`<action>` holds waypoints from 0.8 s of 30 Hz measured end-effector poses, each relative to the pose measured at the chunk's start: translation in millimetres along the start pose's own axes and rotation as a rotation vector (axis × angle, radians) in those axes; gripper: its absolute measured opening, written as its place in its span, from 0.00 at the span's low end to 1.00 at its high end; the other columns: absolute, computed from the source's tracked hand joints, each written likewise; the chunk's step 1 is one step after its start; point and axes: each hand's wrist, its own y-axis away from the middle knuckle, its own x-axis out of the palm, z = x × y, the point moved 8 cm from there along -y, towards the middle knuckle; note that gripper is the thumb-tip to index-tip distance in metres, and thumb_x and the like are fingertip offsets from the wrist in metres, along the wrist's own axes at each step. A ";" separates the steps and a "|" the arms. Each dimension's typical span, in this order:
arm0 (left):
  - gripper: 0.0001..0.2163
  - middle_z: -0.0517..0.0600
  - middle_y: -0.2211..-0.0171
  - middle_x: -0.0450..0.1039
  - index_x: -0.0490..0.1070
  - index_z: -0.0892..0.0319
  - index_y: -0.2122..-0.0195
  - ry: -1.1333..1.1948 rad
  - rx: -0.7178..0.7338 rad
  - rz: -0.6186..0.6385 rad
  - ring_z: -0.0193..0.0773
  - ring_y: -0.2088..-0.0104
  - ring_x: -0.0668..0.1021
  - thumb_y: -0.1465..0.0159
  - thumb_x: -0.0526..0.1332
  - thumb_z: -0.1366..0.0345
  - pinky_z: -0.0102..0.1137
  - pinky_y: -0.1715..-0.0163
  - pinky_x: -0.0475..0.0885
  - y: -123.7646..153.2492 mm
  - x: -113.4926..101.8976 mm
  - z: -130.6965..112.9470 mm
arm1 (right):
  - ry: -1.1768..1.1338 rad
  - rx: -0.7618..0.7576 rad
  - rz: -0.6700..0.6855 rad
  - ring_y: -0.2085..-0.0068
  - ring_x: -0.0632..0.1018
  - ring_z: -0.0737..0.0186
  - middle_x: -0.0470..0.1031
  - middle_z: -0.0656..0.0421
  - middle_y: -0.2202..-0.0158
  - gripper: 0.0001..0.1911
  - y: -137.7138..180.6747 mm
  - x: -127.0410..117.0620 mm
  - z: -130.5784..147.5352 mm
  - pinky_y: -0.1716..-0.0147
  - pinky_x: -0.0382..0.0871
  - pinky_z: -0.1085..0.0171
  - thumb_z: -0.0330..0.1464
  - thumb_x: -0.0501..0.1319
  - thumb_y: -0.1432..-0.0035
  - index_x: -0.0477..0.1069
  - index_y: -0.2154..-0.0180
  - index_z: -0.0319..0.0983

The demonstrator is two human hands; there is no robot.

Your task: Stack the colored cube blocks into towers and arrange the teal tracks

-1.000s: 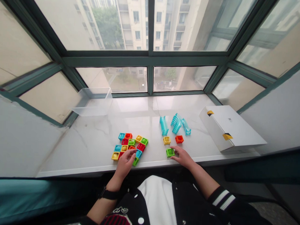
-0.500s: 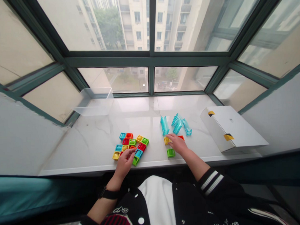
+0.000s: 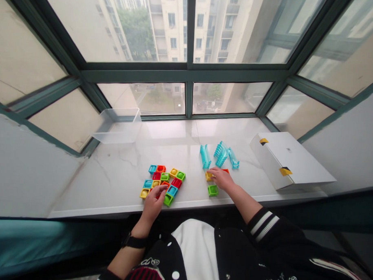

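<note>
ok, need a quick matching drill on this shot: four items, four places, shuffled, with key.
1. Clear bin
2. White box
3. Left hand
4. Right hand

A. At the yellow block
B. Ledge, far left corner by the window
C. At the multicoloured block cluster
D. Ledge, right end

Pairs: 1-B, 2-D, 3-C, 4-A

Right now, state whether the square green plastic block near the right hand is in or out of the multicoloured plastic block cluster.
Out: white marbled surface shows between the green block and the block cluster.
</note>
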 end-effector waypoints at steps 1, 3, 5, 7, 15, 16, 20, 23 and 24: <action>0.15 0.54 0.52 0.83 0.80 0.54 0.51 0.001 0.001 0.000 0.46 0.53 0.84 0.31 0.60 0.53 0.42 0.49 0.80 0.1 0.0 -0.7 | -0.004 -0.005 0.000 0.47 0.83 0.47 0.80 0.58 0.42 0.22 0.2 0.9 1.6 0.50 0.78 0.57 0.27 0.67 0.40 0.82 0.47 0.52; 0.15 0.54 0.52 0.83 0.80 0.54 0.52 0.003 -0.001 -0.004 0.46 0.53 0.84 0.31 0.60 0.52 0.42 0.49 0.80 0.3 -0.8 -1.4 | 0.000 -0.008 0.002 0.47 0.83 0.46 0.80 0.58 0.42 0.22 0.6 1.9 4.3 0.49 0.78 0.56 0.26 0.66 0.40 0.82 0.47 0.52; 0.15 0.54 0.52 0.83 0.80 0.54 0.52 0.002 -0.006 -0.007 0.46 0.53 0.84 0.31 0.60 0.52 0.42 0.49 0.80 0.3 -1.9 -1.0 | 0.012 -0.006 0.009 0.47 0.83 0.46 0.80 0.57 0.41 0.23 1.1 1.9 5.9 0.49 0.78 0.55 0.25 0.65 0.40 0.82 0.47 0.52; 0.15 0.54 0.52 0.83 0.80 0.53 0.52 0.003 -0.009 -0.009 0.46 0.53 0.84 0.31 0.61 0.52 0.42 0.49 0.80 0.2 -2.6 0.2 | 0.022 -0.006 0.017 0.46 0.83 0.46 0.80 0.57 0.41 0.24 1.5 1.1 7.2 0.50 0.78 0.55 0.25 0.65 0.40 0.81 0.46 0.52; 0.15 0.54 0.51 0.83 0.80 0.53 0.51 0.000 -0.006 -0.007 0.47 0.53 0.84 0.31 0.61 0.52 0.43 0.48 0.80 0.0 -3.1 3.2 | 0.032 -0.007 -0.002 0.45 0.82 0.49 0.78 0.59 0.39 0.21 4.7 -9.2 10.6 0.49 0.78 0.57 0.30 0.65 0.37 0.79 0.44 0.52; 0.15 0.54 0.52 0.83 0.80 0.54 0.51 -0.004 -0.007 -0.010 0.47 0.53 0.84 0.31 0.61 0.52 0.43 0.48 0.80 0.1 -3.9 2.4 | 0.029 -0.002 -0.029 0.45 0.81 0.49 0.77 0.58 0.39 0.21 5.6 -14.8 8.8 0.49 0.77 0.57 0.32 0.64 0.36 0.78 0.43 0.51; 0.14 0.54 0.53 0.83 0.80 0.53 0.53 -0.024 -0.003 -0.042 0.46 0.54 0.84 0.31 0.61 0.52 0.42 0.50 0.81 -0.1 -9.1 -1.2 | 0.042 0.056 -0.179 0.45 0.80 0.51 0.78 0.55 0.41 0.19 13.5 -44.7 -12.1 0.46 0.76 0.54 0.31 0.59 0.33 0.78 0.43 0.46; 0.13 0.53 0.53 0.82 0.80 0.53 0.54 -0.028 0.000 -0.080 0.46 0.53 0.84 0.31 0.60 0.53 0.40 0.50 0.81 -1.0 -13.2 0.3 | 0.072 0.124 -0.237 0.45 0.80 0.51 0.80 0.54 0.44 0.20 22.8 -58.6 -36.2 0.44 0.75 0.54 0.27 0.57 0.34 0.80 0.46 0.45; 0.13 0.53 0.53 0.82 0.80 0.53 0.54 -0.030 0.000 -0.092 0.46 0.53 0.83 0.31 0.60 0.54 0.40 0.50 0.81 -1.4 -14.1 1.5 | 0.082 0.138 -0.238 0.46 0.80 0.51 0.81 0.54 0.45 0.20 25.7 -59.7 -42.9 0.44 0.74 0.54 0.27 0.57 0.34 0.81 0.47 0.45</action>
